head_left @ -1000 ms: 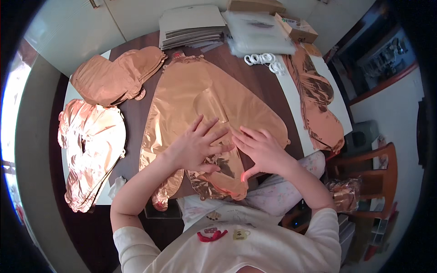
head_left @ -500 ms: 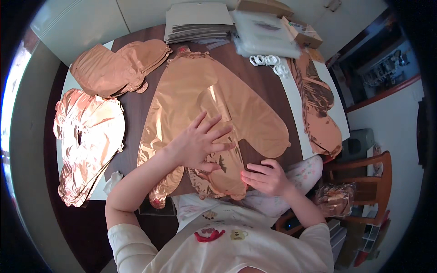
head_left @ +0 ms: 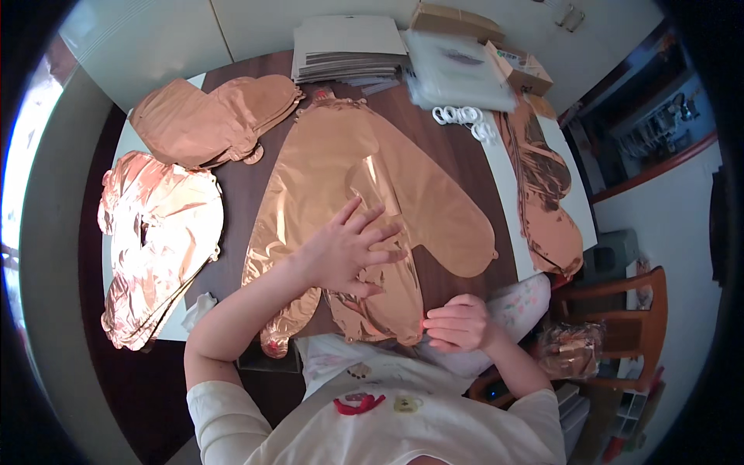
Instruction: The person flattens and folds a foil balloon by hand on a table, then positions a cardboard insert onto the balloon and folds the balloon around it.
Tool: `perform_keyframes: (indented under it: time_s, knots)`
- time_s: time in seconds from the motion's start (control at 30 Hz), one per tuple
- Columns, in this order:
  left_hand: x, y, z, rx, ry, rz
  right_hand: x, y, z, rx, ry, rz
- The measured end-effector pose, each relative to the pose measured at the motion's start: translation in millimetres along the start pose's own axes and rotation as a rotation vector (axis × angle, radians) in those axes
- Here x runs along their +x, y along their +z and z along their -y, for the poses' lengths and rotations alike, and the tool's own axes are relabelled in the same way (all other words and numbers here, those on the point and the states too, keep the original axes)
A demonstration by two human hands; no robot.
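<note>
While spread flat over the dark wooden table (head_left: 465, 167), large rose-gold foil balloon (head_left: 341, 167) deflated, taking up most of the middle, lower lobes hanging toward the near edge by the lap. Laid out that way, seemingly, so the film can be pressed smooth. To the left, crinkled pile of shinier foil balloons (head_left: 159, 248) stacked on a white sheet, and above it a flatter matte stack of folded ones (head_left: 205, 120), apparently kept apart as separate lots. Along the right edge, another long foil balloon (head_left: 546, 190) lying on a white strip. At the far side, stack of grey cards (head_left: 349, 50), clear plastic bags (head_left: 457, 70), small cardboard box (head_left: 519, 68), and a cluster of white rings (head_left: 463, 116). Left hand (head_left: 349, 248) open, fingers spread wide, palm down on the balloon's lower centre, pinning it. Right hand (head_left: 459, 324) curled, fingers drawn together, pinching the balloon's near edge at the table rim, likely to keep it taut.
</note>
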State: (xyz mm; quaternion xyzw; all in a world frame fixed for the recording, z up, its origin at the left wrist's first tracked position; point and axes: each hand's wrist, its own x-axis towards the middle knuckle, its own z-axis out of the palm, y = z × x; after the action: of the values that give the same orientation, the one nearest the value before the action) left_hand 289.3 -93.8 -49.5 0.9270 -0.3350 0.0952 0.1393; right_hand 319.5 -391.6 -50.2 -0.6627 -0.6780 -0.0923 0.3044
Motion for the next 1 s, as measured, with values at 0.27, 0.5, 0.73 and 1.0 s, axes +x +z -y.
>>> perform_keyframes:
  time_s: [0.27, 0.5, 0.73, 1.0]
  knots:
    - [-0.7, -4.7, -3.2, 0.051, 0.001, 0.051, 44.4, -8.9, -58.4, -0.124, 0.371, 0.253]
    - [4.1, -6.4, -13.6, 0.04, -0.036, 0.07, 36.2, -4.5, -65.2, -0.186, 0.392, 0.363]
    - [8.1, -1.8, -25.3, 0.042, -0.058, 0.08, 24.0, -13.3, -59.2, -0.14, 0.398, 0.349]
    - [9.1, -4.2, -27.3, 0.081, -0.095, 0.156, 13.1, -20.3, -55.0, -0.263, 0.344, 0.334]
